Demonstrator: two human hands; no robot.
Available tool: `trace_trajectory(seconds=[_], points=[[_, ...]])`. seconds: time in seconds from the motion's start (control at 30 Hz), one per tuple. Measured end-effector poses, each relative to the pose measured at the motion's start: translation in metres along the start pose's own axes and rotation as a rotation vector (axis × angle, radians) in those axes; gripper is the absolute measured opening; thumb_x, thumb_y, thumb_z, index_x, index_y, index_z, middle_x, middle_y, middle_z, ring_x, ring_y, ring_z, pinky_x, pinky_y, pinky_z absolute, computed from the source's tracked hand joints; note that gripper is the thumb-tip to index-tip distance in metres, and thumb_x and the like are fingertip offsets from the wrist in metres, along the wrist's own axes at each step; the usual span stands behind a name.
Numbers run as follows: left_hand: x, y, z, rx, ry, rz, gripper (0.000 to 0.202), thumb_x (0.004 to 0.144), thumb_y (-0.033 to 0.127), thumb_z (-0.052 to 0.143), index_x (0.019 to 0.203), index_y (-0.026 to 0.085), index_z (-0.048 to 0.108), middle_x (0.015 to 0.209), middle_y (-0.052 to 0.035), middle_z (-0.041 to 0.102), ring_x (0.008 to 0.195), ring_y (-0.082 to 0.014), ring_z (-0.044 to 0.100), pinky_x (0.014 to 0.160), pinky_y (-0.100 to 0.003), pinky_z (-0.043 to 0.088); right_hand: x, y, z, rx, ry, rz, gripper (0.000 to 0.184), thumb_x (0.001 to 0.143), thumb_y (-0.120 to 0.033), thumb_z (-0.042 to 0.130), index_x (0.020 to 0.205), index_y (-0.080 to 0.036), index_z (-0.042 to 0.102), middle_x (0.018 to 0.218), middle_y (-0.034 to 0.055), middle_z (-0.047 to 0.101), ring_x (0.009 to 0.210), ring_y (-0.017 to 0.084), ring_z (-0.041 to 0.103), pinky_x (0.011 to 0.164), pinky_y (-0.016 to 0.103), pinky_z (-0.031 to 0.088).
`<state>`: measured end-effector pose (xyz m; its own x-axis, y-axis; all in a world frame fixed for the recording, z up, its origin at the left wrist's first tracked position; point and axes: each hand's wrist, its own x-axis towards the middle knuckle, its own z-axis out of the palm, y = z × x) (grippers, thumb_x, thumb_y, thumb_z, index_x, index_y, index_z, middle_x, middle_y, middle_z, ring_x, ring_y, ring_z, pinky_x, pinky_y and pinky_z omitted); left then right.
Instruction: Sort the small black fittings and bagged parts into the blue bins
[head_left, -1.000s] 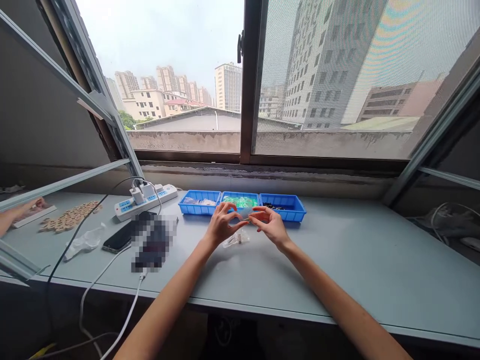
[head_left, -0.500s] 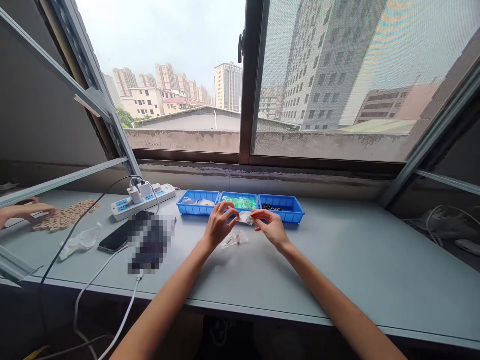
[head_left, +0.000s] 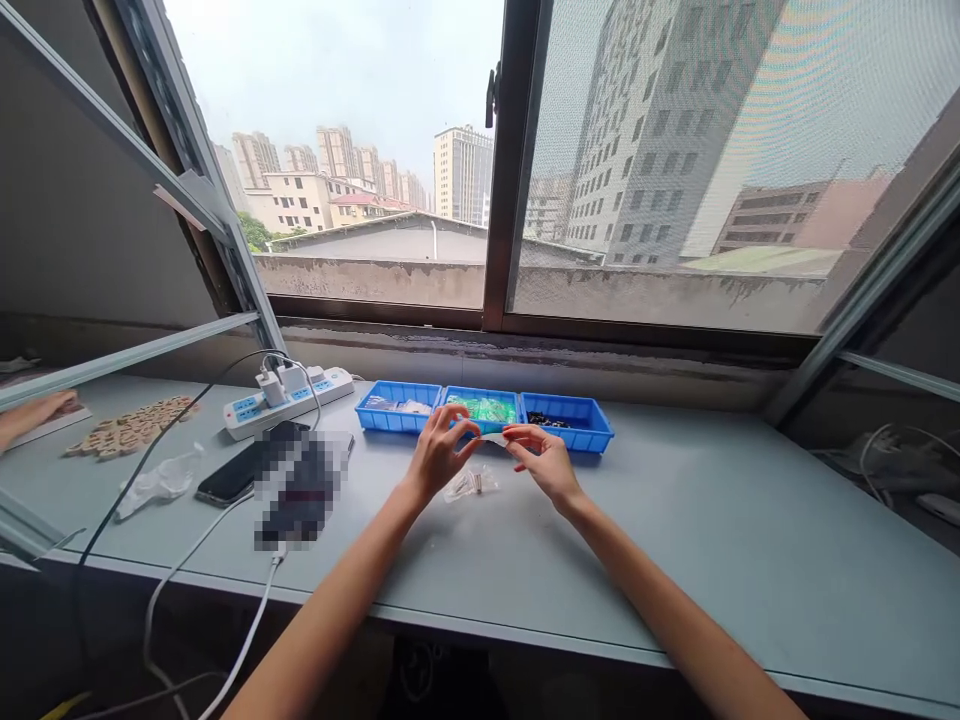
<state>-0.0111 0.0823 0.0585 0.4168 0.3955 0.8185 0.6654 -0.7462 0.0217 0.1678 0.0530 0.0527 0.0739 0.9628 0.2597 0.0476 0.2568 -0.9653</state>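
Head: L hand [head_left: 437, 460], R hand [head_left: 545, 462] pinch bag [head_left: 493, 437] (blurry).

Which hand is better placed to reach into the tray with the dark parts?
Probably the right. The right hand sits just in front of that tray, while the left hand is farther off to the side. Both pinch a clear bag, so the right would have to let go first.
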Motion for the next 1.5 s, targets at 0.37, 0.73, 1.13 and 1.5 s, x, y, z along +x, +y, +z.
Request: trace_trajectory(seconds=[0.37,0.73,1.13,1.5], points=[[-0.002,0.001,0.004,0.0,0.031,0.024,0.023,0.093,0.032,0.045,0.076,0.018,0.054,0.087,-0.0044,0.055,0.08,-0.0165,0.057,0.07,-0.029,0.051,-0.007,-0.005,0.005,-0.112,-0.154,0.035,0.038,0.061,-0.043,0.067,0.088,-0.017,0.068,0.08,0.005,0.066,0.057,0.013,0.055,0.039,0.022,0.042],[-0.001,0.002,-0.002,-0.086,0.084,0.017,0.019,0.086,0.038,0.057,0.087,0.02,0.053,0.089,-0.0034,0.055,0.086,-0.0173,0.059,0.075,-0.03,0.051,-0.003,-0.003,-0.001,-0.159,-0.007,-0.154,0.025,0.067,-0.042,0.063,0.073,-0.018,0.068,0.079,0.0066,0.066,0.052,0.013,0.054,0.04,0.023,0.04],[-0.006,-0.008,0.002,-0.007,0.019,0.03,0.01,0.084,0.026,0.06,0.078,0.019,0.064,0.093,-0.0033,0.055,0.073,-0.0124,0.057,0.067,-0.025,0.051,-0.002,-0.002,-0.004,-0.18,0.089,-0.267,0.02,0.068,-0.034,0.058,0.07,-0.018,0.069,0.092,0.0091,0.064,0.049,0.012,0.057,0.038,0.024,0.041],[-0.011,-0.008,0.013,-0.072,-0.158,0.004,0.008,0.078,0.016,0.067,0.071,0.019,0.068,0.094,-0.0032,0.058,0.076,-0.0124,0.058,0.068,-0.024,0.05,-0.007,0.002,0.005,-0.192,0.039,-0.111,0.035,0.07,-0.052,0.06,0.078,-0.018,0.063,0.08,0.0065,0.068,0.04,0.012,0.055,0.039,0.025,0.04]])
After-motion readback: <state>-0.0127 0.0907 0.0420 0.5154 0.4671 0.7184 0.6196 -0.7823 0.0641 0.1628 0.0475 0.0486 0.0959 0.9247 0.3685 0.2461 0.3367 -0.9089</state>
